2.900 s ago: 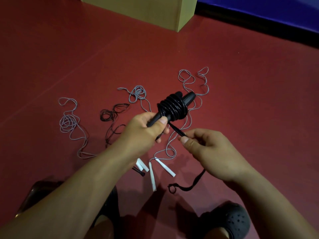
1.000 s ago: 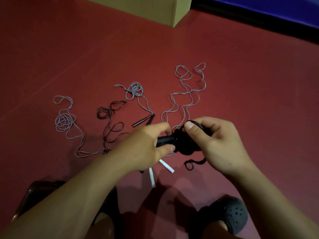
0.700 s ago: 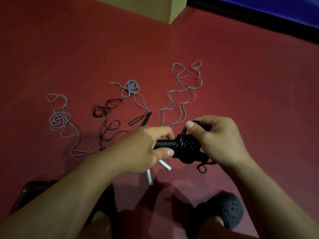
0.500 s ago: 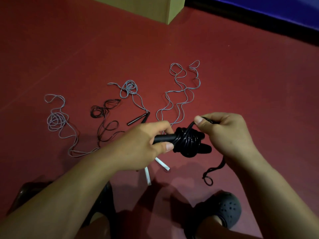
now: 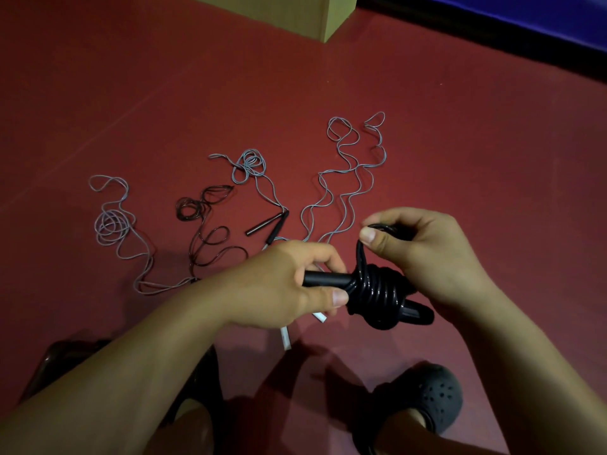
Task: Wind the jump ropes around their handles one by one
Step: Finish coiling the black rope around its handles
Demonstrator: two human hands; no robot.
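Left hand (image 5: 279, 287) grips black handles (image 5: 323, 279); right hand (image 5: 423, 254) pinches rope (image 5: 361, 257).

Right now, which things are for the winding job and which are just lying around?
For the job:
black rope coil
its handles
left hand
right hand
loose grey ropes
thin black rope

Just lying around:
cardboard box
blue mat

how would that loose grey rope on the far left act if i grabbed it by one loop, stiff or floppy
Probably floppy: the grey rope lies in thin, wavy coils on the red floor, so it would likely sag and trail. Its overlapping loops may snag as they lift. It looks light, being much thinner than the black rope wound on its handles.
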